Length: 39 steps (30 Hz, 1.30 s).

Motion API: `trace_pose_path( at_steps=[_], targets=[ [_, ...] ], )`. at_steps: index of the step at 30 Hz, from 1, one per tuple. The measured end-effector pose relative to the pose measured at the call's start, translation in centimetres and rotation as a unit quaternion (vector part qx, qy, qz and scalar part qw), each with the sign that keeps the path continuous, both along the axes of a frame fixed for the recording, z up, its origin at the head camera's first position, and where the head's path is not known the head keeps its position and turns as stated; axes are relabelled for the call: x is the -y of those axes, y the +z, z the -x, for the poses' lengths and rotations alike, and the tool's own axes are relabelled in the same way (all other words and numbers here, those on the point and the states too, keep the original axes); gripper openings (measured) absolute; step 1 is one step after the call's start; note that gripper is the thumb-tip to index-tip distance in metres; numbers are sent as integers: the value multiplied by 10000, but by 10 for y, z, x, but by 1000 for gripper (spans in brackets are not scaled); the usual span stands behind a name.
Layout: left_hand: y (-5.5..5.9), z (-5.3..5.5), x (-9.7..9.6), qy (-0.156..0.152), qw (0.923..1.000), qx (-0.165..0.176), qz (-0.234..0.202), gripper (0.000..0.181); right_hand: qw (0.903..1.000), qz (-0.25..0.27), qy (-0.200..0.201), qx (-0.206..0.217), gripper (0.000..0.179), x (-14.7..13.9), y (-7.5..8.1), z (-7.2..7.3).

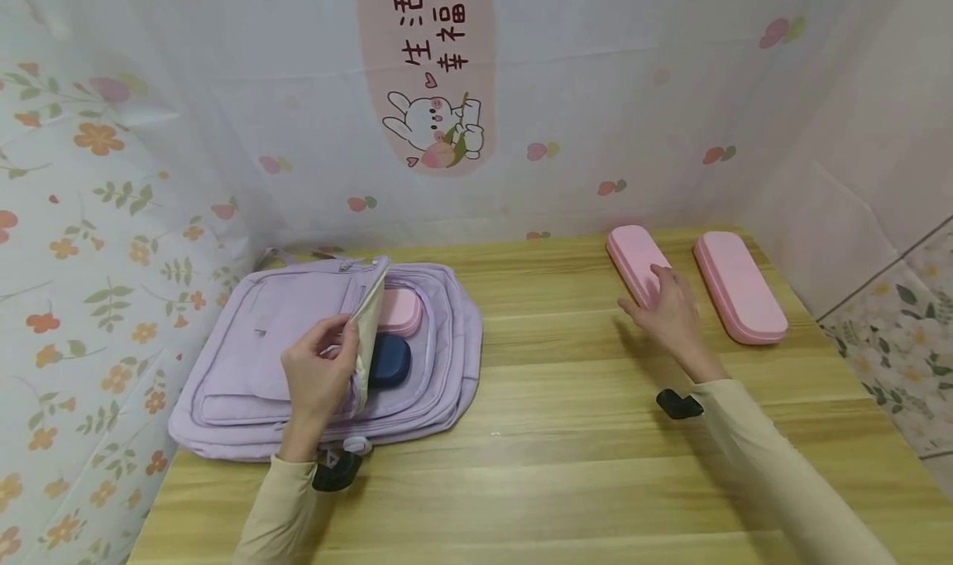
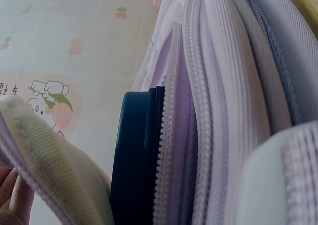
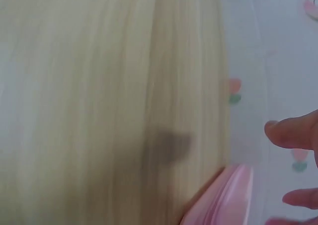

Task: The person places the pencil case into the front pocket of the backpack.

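Note:
A lilac backpack [image 1: 454, 342] lies on the left of the table, its front pocket unzipped. My left hand [image 1: 316, 375] pinches the edge of the pocket flap [image 1: 368, 333] and holds it up; the flap's pale lining shows in the left wrist view. Inside the pocket are a pink case [image 1: 400, 310] and a dark navy case [image 2: 131, 155], both partly hidden. Over at the right, my right hand [image 1: 673, 313] hovers above the nearer of two pink oblong cases [image 1: 634, 255], thumb and fingers spread. A gap shows between those fingertips and the case [image 3: 226, 200] in the right wrist view.
A second pink oblong case [image 1: 737, 284] lies to the right of my right hand. The wood-grain table [image 1: 521, 466] is bounded by a printed curtain [image 1: 558, 93] behind and floral cloth [image 1: 89, 300] at the left. Black devices [image 1: 337, 470] sit at both wrists.

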<state>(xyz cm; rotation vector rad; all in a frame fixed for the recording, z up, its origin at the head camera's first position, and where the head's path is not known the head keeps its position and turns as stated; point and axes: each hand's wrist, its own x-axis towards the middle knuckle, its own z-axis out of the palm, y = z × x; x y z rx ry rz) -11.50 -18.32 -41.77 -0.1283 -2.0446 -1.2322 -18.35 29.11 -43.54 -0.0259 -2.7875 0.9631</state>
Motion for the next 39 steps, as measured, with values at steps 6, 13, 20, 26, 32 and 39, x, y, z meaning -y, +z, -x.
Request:
trace_pose_path(
  at_steps=[6, 13, 20, 26, 32, 39],
  targets=[
    [12, -6, -6, 16, 10000, 38, -15, 11, 9992, -211, -321, 117, 90, -23, -8, -4],
    [33, -17, -18, -129, 9999, -31, -88, 11, 9988, -161, -434, 181, 87, -34, -20, -8],
    [22, -11, -14, -36, 10000, 25, -74, 11, 9960, -131, -744, 483, 92, -36, -28, -10],
    [4, -3, -3, 28, 9999, 123, -89, 12, 9949, -22, -947, 341, 88, -38, -33, -12],
    [4, -3, 1, -12, 9998, 91, -161, 12, 9931, 149, -1161, 75, 82, -37, -36, -14],
    [4, -3, 2, -15, 9998, 46, -178, 11, 9920, 190, -1247, -37, 81, -32, -34, -15]
  ],
)
